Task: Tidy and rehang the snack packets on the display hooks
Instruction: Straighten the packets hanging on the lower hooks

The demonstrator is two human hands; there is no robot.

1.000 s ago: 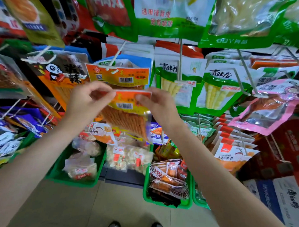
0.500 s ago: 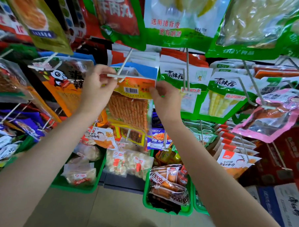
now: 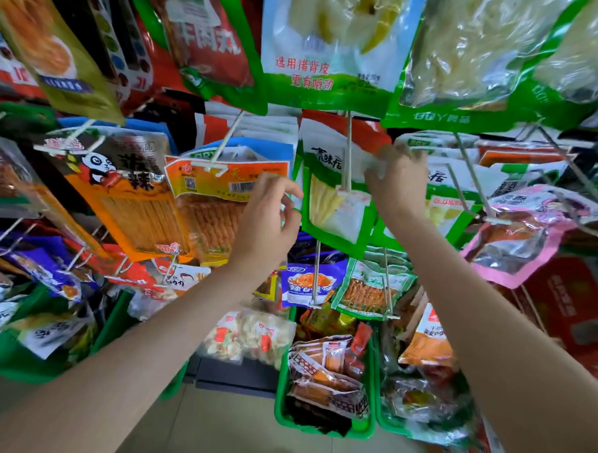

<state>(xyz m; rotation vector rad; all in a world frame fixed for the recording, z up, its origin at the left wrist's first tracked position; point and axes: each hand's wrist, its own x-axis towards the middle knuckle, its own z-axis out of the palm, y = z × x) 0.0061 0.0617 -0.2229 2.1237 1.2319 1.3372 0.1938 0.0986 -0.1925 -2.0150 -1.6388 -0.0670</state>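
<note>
Your left hand (image 3: 267, 221) hovers at the right edge of the orange-topped packet (image 3: 220, 202), fingers loosely curled — its grip pinches nothing. That packet hangs on a white hook (image 3: 222, 147), just beside the panda packet (image 3: 127, 198) on its left. Your right hand (image 3: 397, 182) reaches up to the green-and-white packets (image 3: 332, 207); its fingers (image 3: 379, 168) curl around the white top edge of one — a pinching grip, though blur hides the exact contact. Below, green baskets (image 3: 323, 429) hold loose snack packs above the floor (image 3: 233, 432).
</note>
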